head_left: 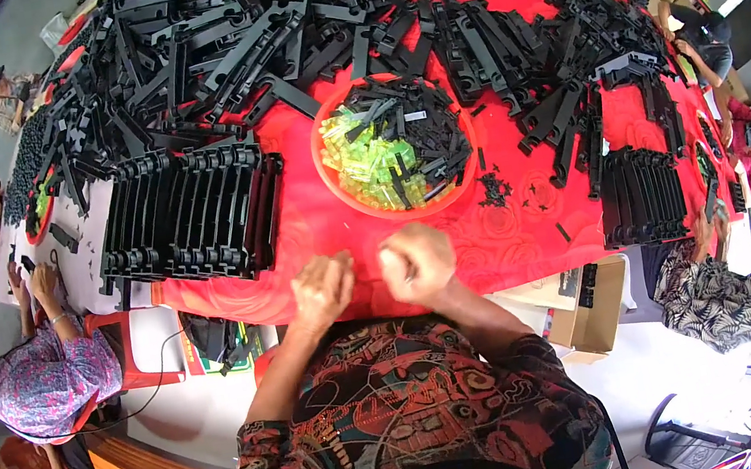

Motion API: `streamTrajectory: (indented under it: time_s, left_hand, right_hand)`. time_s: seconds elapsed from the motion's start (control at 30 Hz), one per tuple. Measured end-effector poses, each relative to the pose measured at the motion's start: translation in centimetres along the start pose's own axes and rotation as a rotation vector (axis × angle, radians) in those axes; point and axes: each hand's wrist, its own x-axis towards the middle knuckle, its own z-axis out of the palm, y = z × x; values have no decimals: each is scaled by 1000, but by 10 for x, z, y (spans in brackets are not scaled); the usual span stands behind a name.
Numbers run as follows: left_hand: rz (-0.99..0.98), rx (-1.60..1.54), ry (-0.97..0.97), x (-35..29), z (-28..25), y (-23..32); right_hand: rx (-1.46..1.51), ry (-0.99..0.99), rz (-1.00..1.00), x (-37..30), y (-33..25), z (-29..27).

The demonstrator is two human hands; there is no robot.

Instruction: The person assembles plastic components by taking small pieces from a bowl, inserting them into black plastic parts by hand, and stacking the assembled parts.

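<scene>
My left hand (pixel 323 287) is at the table's near edge, its fingers curled in; whether anything is inside them is hidden. Beside it, a short gap away, my right hand (pixel 421 263) is closed in a fist, with a tiny dark spot near the fingers that I cannot make out. Just beyond both hands stands a round red basin (pixel 318 158). It holds clear yellow-green plastic pieces (pixel 366 160) on the left and small black plastic pieces (pixel 440 133) on the right. Neither hand touches the basin.
A red cloth (pixel 305 216) covers the table. Long black plastic parts (pixel 260 48) are heaped at the back. Rows of them stand at left (pixel 188 214) and right (pixel 642 199). Tiny black bits (pixel 493 190) lie beside the basin. Other people work on both sides. A cardboard box (pixel 599 322) sits below right.
</scene>
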Motion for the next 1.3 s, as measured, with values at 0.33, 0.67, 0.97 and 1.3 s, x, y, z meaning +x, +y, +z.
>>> streamTrajectory:
  time_s: [0.33, 0.67, 0.97, 1.3]
  left_hand:
    - [-42, 6, -76, -11, 33, -9]
    - [-45, 7, -85, -11, 33, -9]
    - [-47, -9, -106, -5, 30, -5]
    - [-70, 11, -63, -13, 30, -7]
  right_hand:
    - [-798, 289, 670, -42, 137, -95]
    - [-1402, 201, 888, -73, 186, -163]
    - [-1064, 332, 1021, -134, 269, -224]
    - [727, 750, 1067, -25, 104, -133]
